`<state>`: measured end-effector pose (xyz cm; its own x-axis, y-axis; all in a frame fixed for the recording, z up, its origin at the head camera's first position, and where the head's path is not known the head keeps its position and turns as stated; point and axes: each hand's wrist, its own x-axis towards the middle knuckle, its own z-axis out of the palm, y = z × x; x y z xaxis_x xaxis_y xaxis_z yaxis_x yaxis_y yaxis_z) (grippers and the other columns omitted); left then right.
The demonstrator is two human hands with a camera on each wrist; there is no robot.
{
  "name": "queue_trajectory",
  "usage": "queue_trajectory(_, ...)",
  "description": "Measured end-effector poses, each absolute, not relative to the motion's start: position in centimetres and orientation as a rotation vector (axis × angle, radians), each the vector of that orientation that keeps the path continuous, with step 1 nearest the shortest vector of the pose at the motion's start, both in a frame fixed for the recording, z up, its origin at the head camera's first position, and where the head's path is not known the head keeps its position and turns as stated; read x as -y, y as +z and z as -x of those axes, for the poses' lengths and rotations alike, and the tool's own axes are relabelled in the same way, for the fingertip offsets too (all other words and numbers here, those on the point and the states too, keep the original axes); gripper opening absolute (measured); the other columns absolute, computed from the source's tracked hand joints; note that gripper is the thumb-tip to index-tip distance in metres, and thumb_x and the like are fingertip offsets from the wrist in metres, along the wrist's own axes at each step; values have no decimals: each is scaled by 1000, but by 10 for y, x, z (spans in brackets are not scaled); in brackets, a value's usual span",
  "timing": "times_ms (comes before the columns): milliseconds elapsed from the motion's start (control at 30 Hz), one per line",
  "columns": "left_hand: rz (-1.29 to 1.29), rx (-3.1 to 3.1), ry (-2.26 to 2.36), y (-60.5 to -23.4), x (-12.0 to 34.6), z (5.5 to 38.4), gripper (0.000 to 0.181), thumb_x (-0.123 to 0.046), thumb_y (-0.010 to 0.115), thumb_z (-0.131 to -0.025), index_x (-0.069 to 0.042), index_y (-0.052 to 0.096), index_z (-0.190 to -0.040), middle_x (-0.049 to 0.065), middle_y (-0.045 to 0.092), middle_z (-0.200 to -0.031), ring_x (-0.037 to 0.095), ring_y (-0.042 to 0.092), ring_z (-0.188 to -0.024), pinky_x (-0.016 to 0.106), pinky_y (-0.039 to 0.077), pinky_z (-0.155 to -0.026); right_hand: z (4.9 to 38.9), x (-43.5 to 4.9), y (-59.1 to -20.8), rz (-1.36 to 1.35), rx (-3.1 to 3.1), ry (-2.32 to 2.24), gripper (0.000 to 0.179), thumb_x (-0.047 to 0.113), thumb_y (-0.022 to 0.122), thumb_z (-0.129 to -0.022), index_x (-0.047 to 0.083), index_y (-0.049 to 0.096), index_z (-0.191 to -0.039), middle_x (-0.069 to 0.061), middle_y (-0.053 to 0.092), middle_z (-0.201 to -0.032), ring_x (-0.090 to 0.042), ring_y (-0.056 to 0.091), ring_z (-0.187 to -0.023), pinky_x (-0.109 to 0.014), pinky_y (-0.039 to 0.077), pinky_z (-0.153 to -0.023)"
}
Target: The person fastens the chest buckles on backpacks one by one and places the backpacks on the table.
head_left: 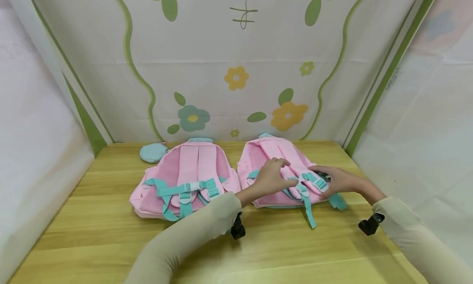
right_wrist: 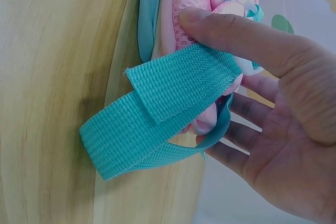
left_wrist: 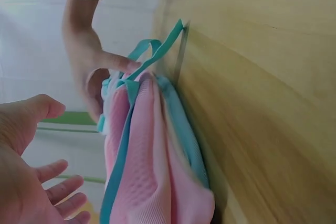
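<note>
A pink backpack [head_left: 275, 149] with teal webbing straps lies on the table, its shoulder straps facing up. My right hand [head_left: 341, 180] grips its right lower side. In the right wrist view the thumb [right_wrist: 210, 22] presses the mesh, and the other fingers curve behind a looped teal strap [right_wrist: 173, 93]. My left hand [head_left: 271, 178] hovers over the same backpack with fingers spread and nothing held. The left wrist view shows that palm [left_wrist: 23, 166] apart from the bag. A second pink backpack [head_left: 197, 162] lies to the left, its teal straps joined by a white buckle [head_left: 194, 186].
A light blue round pouch [head_left: 153, 152] sits behind the left backpack. The wooden table [head_left: 92, 230] is bounded by a flower-printed cloth [head_left: 218, 49] at the back and pale cloth walls at both sides. Loose teal strap ends hang over the table's surface.
</note>
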<state>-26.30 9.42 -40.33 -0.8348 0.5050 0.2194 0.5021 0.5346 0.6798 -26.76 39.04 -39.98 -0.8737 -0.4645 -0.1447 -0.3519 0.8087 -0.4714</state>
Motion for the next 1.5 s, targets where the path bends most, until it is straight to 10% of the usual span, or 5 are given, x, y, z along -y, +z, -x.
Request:
queue_trajectory(667, -814, -3019, 787, -430, -141, 274, 61, -62, 79, -79, -24, 64, -124, -7, 64, -115, 13, 56, -110, 31, 41, -99, 267, -384, -401, 636, -2736, -651, 102, 29, 95, -68, 4, 44, -152, -26, 51, -148, -31, 53, -118, -39, 46, -92)
queue_trajectory(1500, -990, -2892, 747, -429, -131, 280, 41, -47, 77, -79, -24, 66, -111, -14, 68, -108, 10, 52, -99, 31, 38, -98, 264, -381, -398, 619, -2755, -628, 101, 30, 94, -68, 4, 45, -152, -25, 52, -147, -32, 53, -119, -46, 46, -94)
